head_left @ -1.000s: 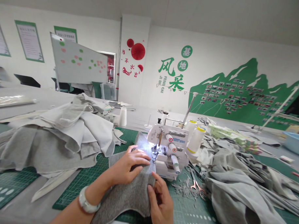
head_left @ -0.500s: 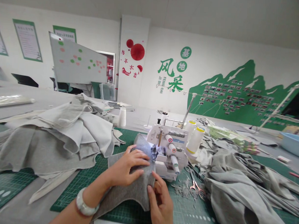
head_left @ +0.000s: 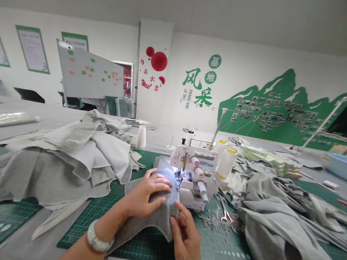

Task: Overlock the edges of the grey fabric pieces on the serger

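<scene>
Under the left hand (head_left: 148, 193), the cloth (head_left: 160, 216) was heathered grey; the bracelet (head_left: 97, 238) behind that hand was milky white. Beneath both hands, the cutting mat (head_left: 92, 207) was green with a pale grid. Beyond the right hand (head_left: 186, 233), the machine (head_left: 186, 157) was white with blue print, its dials (head_left: 199, 172) ringed red, green and blue. Right of that hand, the scissors (head_left: 224, 211) had coppery handles.

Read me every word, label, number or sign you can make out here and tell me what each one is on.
"基地": two green discs on the wall
"风采": large green characters on the wall
"JI DI", "FENG CAI": small green letters on the wall
"马", "年", "吉": red, on the pillar; other red marks there are unclear
Too small or blurred: posters, blue print on the sewing machine
</scene>
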Action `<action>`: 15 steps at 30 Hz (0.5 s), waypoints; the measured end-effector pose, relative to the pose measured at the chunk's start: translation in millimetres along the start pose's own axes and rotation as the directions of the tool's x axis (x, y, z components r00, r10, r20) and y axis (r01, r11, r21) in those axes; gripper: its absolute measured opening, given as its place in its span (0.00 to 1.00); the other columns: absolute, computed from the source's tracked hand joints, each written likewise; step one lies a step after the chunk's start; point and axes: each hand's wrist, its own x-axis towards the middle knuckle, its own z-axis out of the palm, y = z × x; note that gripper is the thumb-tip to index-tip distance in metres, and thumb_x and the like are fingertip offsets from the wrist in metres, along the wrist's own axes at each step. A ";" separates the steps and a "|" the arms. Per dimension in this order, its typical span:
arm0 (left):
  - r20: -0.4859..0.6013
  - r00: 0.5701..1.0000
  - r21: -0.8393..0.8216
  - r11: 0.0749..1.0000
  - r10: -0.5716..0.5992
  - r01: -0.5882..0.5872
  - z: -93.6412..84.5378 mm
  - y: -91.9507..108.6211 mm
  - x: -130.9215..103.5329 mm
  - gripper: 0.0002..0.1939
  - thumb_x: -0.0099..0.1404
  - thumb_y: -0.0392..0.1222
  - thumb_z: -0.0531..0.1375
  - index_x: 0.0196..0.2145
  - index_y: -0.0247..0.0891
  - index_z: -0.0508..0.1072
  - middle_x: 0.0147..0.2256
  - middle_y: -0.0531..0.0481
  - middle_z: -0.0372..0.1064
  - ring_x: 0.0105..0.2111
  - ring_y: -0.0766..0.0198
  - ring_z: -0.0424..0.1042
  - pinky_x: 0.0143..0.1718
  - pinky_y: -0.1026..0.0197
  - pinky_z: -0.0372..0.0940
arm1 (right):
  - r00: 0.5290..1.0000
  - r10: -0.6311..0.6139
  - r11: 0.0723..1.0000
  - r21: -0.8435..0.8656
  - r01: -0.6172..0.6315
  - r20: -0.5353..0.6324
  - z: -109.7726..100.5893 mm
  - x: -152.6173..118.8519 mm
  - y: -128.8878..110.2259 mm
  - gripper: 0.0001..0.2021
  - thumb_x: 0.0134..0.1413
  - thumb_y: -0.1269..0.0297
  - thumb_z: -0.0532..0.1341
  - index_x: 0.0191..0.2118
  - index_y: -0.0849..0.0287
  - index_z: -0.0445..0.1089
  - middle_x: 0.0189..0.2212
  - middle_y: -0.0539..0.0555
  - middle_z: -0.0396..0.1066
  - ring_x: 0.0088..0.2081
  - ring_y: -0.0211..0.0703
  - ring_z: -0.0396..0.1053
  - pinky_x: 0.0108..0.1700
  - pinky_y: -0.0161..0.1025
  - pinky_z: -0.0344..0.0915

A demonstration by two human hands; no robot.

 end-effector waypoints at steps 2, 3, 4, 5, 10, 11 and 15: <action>0.000 1.000 0.016 1.000 0.000 0.000 0.4 -1.2 -0.2 0.15 0.63 0.41 0.59 0.48 0.44 0.71 0.52 0.48 0.70 0.54 0.56 0.66 0.64 0.44 0.34 | 1.000 -0.020 1.000 -0.016 0.020 0.009 -0.8 0.3 -1.2 0.17 0.61 0.62 0.59 0.55 0.57 0.69 0.27 0.51 0.70 0.29 0.39 0.69 0.32 0.31 0.68; 0.001 1.000 0.022 1.000 -0.001 0.001 0.8 -1.7 -0.2 0.15 0.63 0.42 0.60 0.48 0.44 0.71 0.52 0.48 0.69 0.54 0.56 0.66 0.64 0.44 0.34 | 1.000 -0.028 0.999 -0.023 0.029 0.012 -1.1 0.7 -2.2 0.17 0.61 0.62 0.59 0.55 0.57 0.69 0.28 0.51 0.71 0.29 0.39 0.70 0.32 0.31 0.68; 0.002 1.000 0.027 1.000 -0.002 0.002 1.3 -2.2 -0.3 0.16 0.63 0.43 0.60 0.49 0.44 0.71 0.53 0.48 0.69 0.54 0.56 0.65 0.65 0.45 0.35 | 0.999 -0.036 0.999 -0.027 0.037 0.012 -1.3 1.3 -3.5 0.17 0.61 0.62 0.59 0.55 0.57 0.69 0.29 0.52 0.72 0.30 0.39 0.70 0.32 0.31 0.69; 0.002 1.000 0.033 0.999 -0.003 0.003 1.7 -2.6 -0.3 0.16 0.63 0.43 0.60 0.49 0.44 0.70 0.53 0.48 0.69 0.54 0.56 0.65 0.65 0.45 0.35 | 0.999 -0.043 0.999 -0.028 0.043 0.006 -1.5 2.1 -5.1 0.17 0.61 0.62 0.59 0.54 0.56 0.70 0.30 0.52 0.73 0.30 0.39 0.71 0.33 0.31 0.69; 0.042 0.999 0.073 0.997 0.002 -0.005 3.5 -2.8 -1.1 0.20 0.65 0.44 0.58 0.56 0.49 0.67 0.56 0.49 0.66 0.57 0.55 0.63 0.65 0.43 0.35 | 0.997 -0.066 0.998 -0.015 0.065 -0.031 -1.3 5.5 -13.5 0.16 0.60 0.59 0.60 0.52 0.54 0.72 0.36 0.55 0.76 0.34 0.41 0.74 0.37 0.33 0.71; 0.046 0.999 0.079 0.997 0.003 -0.007 4.0 -2.7 -1.3 0.20 0.66 0.43 0.58 0.55 0.49 0.67 0.56 0.49 0.66 0.57 0.55 0.63 0.65 0.43 0.35 | 0.997 -0.065 0.998 -0.013 0.065 -0.034 -1.1 5.6 -14.8 0.16 0.60 0.59 0.60 0.52 0.54 0.73 0.37 0.55 0.76 0.35 0.42 0.74 0.37 0.33 0.72; 0.019 1.000 0.079 0.997 0.021 -0.023 6.6 -1.6 -1.5 0.17 0.65 0.41 0.58 0.52 0.46 0.70 0.54 0.49 0.67 0.56 0.55 0.63 0.65 0.44 0.37 | 0.999 -0.042 0.999 0.005 0.042 -0.022 -0.5 5.3 -17.7 0.16 0.61 0.59 0.59 0.52 0.56 0.72 0.35 0.55 0.76 0.33 0.41 0.74 0.35 0.33 0.71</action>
